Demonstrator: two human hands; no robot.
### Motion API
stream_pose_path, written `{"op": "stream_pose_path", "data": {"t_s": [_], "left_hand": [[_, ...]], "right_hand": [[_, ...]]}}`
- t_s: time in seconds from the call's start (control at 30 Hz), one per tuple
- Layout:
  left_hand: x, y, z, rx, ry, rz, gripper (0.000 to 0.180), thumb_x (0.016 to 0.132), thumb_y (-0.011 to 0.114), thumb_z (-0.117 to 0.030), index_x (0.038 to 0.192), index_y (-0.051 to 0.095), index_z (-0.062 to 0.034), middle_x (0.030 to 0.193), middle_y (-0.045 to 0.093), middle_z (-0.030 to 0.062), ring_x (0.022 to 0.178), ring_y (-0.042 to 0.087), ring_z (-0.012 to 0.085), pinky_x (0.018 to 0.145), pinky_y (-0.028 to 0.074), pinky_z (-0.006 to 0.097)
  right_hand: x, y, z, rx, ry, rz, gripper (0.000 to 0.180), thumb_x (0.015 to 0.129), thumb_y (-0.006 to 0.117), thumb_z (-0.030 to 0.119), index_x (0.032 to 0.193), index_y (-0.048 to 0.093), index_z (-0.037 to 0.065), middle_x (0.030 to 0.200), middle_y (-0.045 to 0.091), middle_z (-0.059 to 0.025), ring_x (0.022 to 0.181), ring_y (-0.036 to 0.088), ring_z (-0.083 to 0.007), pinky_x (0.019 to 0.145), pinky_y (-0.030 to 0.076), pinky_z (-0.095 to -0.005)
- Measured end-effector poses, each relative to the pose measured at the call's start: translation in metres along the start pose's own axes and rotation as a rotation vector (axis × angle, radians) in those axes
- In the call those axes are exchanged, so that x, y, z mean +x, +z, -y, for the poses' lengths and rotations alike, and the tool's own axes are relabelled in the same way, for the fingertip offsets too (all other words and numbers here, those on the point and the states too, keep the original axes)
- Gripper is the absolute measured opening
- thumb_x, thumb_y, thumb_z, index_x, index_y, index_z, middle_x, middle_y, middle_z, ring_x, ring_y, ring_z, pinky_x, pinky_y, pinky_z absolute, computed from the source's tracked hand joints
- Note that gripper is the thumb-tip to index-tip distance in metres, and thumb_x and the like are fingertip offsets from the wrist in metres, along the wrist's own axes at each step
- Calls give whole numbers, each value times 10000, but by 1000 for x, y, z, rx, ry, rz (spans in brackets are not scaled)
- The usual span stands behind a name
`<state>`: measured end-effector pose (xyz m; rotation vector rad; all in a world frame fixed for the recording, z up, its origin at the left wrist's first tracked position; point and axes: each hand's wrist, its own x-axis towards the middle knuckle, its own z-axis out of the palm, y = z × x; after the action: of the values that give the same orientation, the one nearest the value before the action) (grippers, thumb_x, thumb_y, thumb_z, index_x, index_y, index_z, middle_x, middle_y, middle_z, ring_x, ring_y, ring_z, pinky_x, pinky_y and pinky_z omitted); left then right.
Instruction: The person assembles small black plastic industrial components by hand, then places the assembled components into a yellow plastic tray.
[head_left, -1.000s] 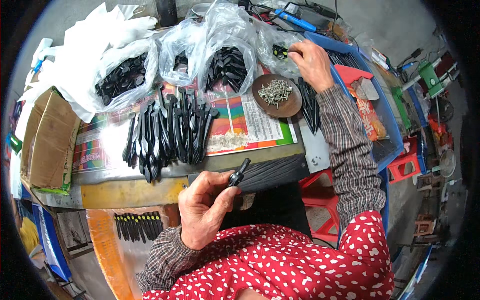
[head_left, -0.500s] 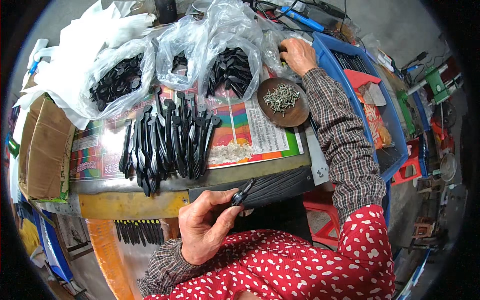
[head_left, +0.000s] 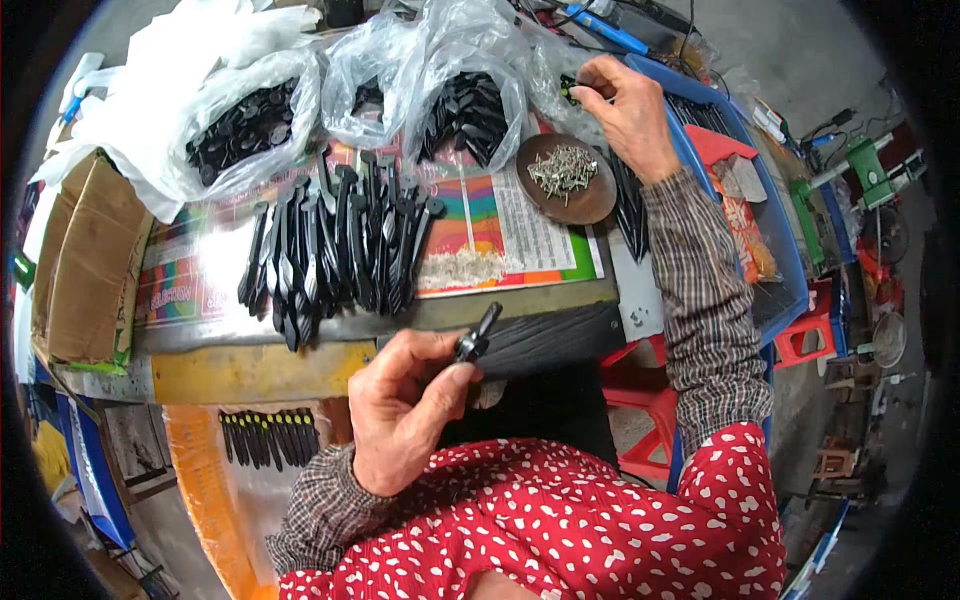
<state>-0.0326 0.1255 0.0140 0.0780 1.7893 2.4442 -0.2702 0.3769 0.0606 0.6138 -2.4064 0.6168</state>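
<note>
Evidently we are mid-batch: our left hand pinches a black part between its fingers at the counter's near edge. Our right hand bends its fingers beside the clear bag; whether they grip anything, we cannot tell. The yellow-tipped pieces look finished, the black pile unworked.

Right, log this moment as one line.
left hand: pinching black part | right hand: at yellow-marked pieces, grip unclear | dish: holds metal fasteners | black strips: heaped on table
</note>
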Motion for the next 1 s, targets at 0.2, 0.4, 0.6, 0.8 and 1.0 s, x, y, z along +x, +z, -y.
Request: {"op": "stream_pose_path", "data": {"t_s": [0.2,0.4,0.6,0.8,1.0], "left_hand": [[-6,-2,4,-204,-31,-34,125,880,568,-35,993,530,3,806,628,112,529,493,73,435,366,178],[-17,2,9,-223,-109,-30,133,888,559,-50,1014,534,-19,810,627,95,505,468,67,419,337,173],[-23,4,14,-254,-101,-27,130,887,553,-37,1013,534,-14,808,630,94,493,466,64,408,327,171],[-29,4,14,-258,-90,-21,135,891,541,-26,1025,532,-9,810,631,97,500,471,62,403,323,170],[-32,2,16,-212,-55,-11,150,889,547,-22,1037,536,0,812,628,90,524,490,61,418,337,167]], "right_hand": [[-72,-26,105,614,187,217,131,804,638,39,916,595,-15,769,625,-61,645,587,-97,579,471,-234],[-143,-33,145,770,216,212,162,760,675,-8,907,608,-7,786,623,-73,670,600,-128,604,487,-248],[-162,-25,157,618,-56,119,233,684,704,-45,893,612,3,809,627,-111,704,625,-210,612,499,-284],[-169,-25,165,562,-148,76,234,668,712,-52,872,604,-23,778,633,-123,728,630,-237,643,504,-307],[-172,-24,170,584,-133,134,240,666,714,-11,884,617,10,788,625,-114,707,635,-255,608,508,-319]]}}
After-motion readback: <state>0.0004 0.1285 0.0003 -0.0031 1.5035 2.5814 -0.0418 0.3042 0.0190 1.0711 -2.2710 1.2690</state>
